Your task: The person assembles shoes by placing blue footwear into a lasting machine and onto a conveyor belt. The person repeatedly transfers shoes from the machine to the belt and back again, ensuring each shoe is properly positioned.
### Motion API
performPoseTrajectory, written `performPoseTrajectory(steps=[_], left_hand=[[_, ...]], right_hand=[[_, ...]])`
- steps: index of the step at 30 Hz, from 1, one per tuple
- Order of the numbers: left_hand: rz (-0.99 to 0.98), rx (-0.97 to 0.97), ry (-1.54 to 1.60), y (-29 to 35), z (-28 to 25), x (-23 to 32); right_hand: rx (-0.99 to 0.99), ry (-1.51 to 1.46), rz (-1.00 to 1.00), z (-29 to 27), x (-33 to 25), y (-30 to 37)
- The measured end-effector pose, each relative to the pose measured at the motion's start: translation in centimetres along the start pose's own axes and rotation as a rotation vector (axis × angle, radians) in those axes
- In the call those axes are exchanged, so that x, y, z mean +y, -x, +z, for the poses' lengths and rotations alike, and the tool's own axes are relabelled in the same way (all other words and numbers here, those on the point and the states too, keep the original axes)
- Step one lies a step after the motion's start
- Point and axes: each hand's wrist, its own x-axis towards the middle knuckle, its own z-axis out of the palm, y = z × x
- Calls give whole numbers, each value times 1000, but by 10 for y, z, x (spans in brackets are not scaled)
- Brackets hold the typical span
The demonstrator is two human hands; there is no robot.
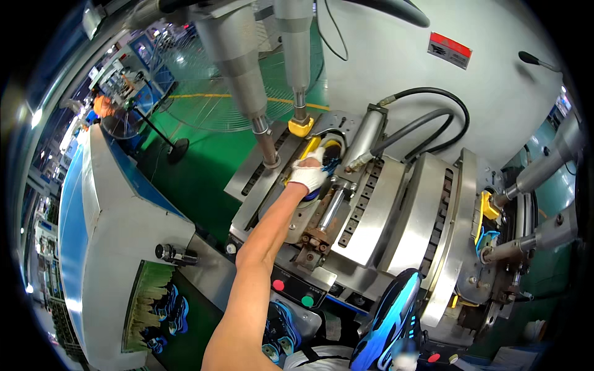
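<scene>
My left hand (309, 174), in a white glove with skin showing at its back, reaches into the machine. It is closed around a dark blue shoe (332, 153), whose collar shows beside the fingers. The shoe lies between a yellow pad (311, 147) and a steel cylinder (368, 133); the hand covers much of it. At the lower edge, my right hand (405, 361) is a blurred patch of white glove. It holds the end of another shoe (388, 318), black with a bright blue sole, tilted toe up before the machine. Most of that hand is cut off.
Piston rods (266, 145) stand over the left station; steel plates (371, 216) fill the middle. A second station with a yellow pad (490, 205) is at right. Red (278, 285) and green buttons (307, 301) sit in front. Several blue-black shoes (178, 312) lie lower left. Hoses (445, 102) loop behind.
</scene>
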Motion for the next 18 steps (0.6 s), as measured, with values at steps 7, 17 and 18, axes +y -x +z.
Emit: performPoseTrajectory(steps=[7, 17, 18], left_hand=[[-147, -1, 203, 26, -52, -9], [-267, 380, 479, 306, -198, -27], [-327, 367, 484, 333, -196, -28]], right_hand=[[6, 123, -103, 38, -2, 5], [-548, 10, -152, 305, -19, -138], [-533, 15, -138, 325, -25, -175]])
